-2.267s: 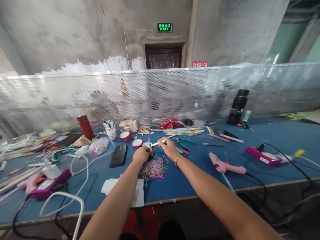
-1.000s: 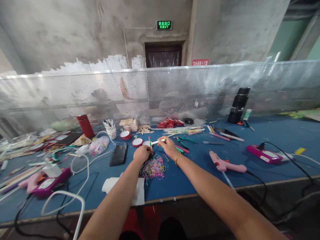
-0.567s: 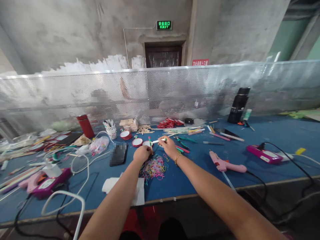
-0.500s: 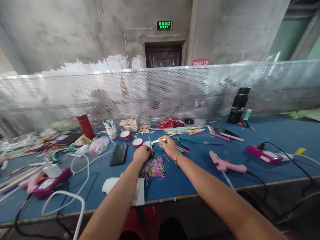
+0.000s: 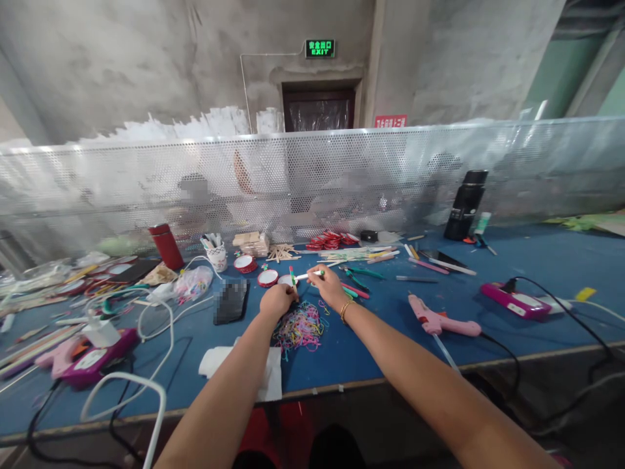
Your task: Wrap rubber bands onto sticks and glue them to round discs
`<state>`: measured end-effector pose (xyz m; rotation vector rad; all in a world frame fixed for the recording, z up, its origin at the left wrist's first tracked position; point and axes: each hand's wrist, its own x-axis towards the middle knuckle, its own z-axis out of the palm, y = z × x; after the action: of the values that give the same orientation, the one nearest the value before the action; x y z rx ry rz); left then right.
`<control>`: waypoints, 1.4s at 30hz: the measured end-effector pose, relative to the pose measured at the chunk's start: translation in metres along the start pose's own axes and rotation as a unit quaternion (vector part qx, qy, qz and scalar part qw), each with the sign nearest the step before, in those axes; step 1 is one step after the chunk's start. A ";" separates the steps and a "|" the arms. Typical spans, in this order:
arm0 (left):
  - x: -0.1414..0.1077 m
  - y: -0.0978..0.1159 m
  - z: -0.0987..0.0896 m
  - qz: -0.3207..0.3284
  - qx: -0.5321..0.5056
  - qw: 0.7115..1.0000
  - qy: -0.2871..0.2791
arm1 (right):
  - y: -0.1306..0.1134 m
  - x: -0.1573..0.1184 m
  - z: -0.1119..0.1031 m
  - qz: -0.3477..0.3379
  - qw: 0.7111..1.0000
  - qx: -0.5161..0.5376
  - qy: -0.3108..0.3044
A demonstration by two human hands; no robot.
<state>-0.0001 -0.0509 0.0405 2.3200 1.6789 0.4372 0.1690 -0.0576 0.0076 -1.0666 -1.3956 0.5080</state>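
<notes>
The head camera shows the left hand (image 5: pixel 277 301) pinching a slim red-and-green stick (image 5: pixel 292 275), nearly upright, just beyond a heap of multicoloured cords (image 5: pixel 301 327). The right hand (image 5: pixel 326 286), beyond the heap and to its right, grips a white marker pen (image 5: pixel 309 276), its tip end at the stick; whether they touch cannot be told. Left of the heap lies a dark phone (image 5: pixel 230 311); well to its right, a pink glue gun (image 5: pixel 433 320); beyond it, round red-rimmed white pieces (image 5: pixel 268 278).

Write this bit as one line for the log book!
left hand: holds red-green stick; right hand: holds white pen, pointed at stick; beside hands: pile of colourful strings; farther right: pink glue gun
</notes>
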 end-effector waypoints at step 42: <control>0.000 0.000 -0.001 -0.002 -0.003 1.000 -0.004 | -0.006 -0.003 -0.003 -0.004 1.000 -0.020 -0.013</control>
<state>-0.0005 -0.0512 0.0417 2.3108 1.6769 0.4295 0.1692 -0.0637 0.0111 -1.0890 -1.4379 0.4924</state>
